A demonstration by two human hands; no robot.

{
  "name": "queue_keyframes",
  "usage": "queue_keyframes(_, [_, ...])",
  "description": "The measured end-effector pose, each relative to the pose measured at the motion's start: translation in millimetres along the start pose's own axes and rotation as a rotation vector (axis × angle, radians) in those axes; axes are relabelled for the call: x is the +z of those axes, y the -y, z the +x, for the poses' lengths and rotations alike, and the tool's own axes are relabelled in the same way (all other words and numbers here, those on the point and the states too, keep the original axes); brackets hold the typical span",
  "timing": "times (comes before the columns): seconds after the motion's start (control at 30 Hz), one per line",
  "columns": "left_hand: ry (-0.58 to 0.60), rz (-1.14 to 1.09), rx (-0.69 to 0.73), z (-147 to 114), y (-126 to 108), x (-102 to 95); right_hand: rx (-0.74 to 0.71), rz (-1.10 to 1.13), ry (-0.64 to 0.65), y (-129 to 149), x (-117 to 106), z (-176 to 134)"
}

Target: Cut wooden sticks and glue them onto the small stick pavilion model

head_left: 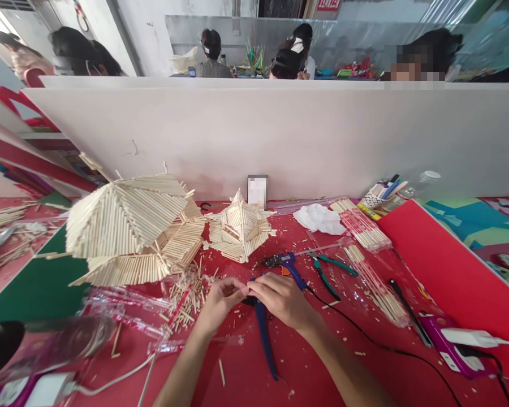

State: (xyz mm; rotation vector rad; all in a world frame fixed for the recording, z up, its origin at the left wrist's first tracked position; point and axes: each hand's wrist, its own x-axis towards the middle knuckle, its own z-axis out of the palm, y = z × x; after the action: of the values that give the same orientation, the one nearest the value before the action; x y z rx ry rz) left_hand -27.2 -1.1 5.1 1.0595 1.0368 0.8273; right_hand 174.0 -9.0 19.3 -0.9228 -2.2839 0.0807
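Observation:
My left hand and my right hand meet at the fingertips above the middle of the red table. Both are closed in a pinch; whatever lies between the fingers is too small or hidden to name. Beneath them rests a blue-handled tool, its head covered by my hands. Just beyond lies a blue glue gun with an orange trigger, then green-handled pliers. A small stick-built roof model stands ahead of my hands. To its left is a larger tiered stick roof.
Short cut sticks and plastic wrappers lie left of my hands. Packs of chopsticks, crumpled white tissue and a purple power strip are on the right. The glue gun's black cord crosses the table. A white partition stands behind.

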Motion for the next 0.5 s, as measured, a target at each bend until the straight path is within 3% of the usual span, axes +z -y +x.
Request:
queue_keyframes(0.3, [-0.026, 0.039, -0.004, 0.4, -2.4, -3.6, 0.114, 0.189, 0.041, -4.2, 1.6, 4.8])
queue_keyframes(0.5, [-0.003, -0.022, -0.058, 2.1, 0.9, -4.5, 0.033, 0.173, 0.04, -5.7, 2.9, 4.5])
